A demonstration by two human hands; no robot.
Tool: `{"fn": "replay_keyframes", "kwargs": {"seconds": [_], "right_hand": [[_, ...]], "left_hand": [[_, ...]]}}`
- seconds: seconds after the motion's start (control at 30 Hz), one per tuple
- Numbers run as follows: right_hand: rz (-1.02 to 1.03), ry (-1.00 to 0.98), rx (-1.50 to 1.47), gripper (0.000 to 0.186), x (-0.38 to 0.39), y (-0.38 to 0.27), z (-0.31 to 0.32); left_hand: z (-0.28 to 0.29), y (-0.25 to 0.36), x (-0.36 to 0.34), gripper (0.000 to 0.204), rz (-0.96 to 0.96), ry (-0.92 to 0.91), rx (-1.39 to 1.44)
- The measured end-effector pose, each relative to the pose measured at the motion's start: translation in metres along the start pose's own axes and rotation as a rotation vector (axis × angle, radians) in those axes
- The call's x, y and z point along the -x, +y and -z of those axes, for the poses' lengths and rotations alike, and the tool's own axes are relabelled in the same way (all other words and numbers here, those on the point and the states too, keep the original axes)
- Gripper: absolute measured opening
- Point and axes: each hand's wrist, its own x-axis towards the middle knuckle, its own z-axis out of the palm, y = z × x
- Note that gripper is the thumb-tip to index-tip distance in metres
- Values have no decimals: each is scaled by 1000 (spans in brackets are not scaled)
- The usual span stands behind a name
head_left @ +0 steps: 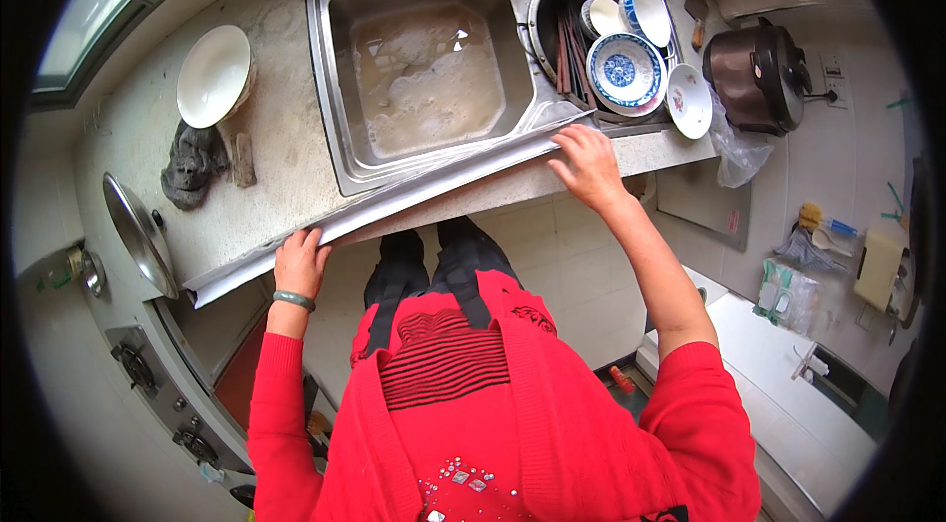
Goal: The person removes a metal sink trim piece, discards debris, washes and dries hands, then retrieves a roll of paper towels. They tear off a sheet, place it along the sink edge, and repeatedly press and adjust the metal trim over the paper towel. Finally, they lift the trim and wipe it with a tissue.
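A long silvery strip (394, 197) lies slantwise along the front edge of the counter (266, 167), below the steel sink (424, 79) of cloudy, foamy water. My left hand (301, 266) grips the strip toward its left end. My right hand (589, 163) holds it near the right end, fingers bent at its edge. Right of the sink, a round basin holds blue-patterned bowls (621, 69) and dark chopsticks (572, 54); a flowered bowl (690, 98) stands beside them.
A white bowl (207, 74), dark cloth (187, 172) and steel lid (133, 231) sit at left, above a gas hob (138, 364). A brown cooker (749, 79) and plastic bag (739, 153) are at right. A white ledge (739, 355) is at lower right.
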Motion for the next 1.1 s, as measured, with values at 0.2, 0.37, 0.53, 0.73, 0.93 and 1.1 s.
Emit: {"fn": "replay_keyframes", "kwargs": {"seconds": [0.2,0.37,0.53,0.73,0.93,1.1], "right_hand": [[-758,189,-506,31,6,67,-18],[-941,6,-1015,38,5,97,-23],[-932,-120,-1268,42,-4,98,-22],[-843,-258,-1265,40,-13,106,-23],[-771,-302,-1314,32,-19,110,-21],[-780,-350,-1443,34,-20,116,-23]], "left_hand": [[43,17,-7,30,-23,-47,-34],[62,88,-38,23,-349,184,236],[34,208,-92,37,-761,77,445],[-16,331,-150,51,-718,67,290],[-50,377,-177,45,-556,119,91],[-61,386,-189,40,-455,123,61]]}}
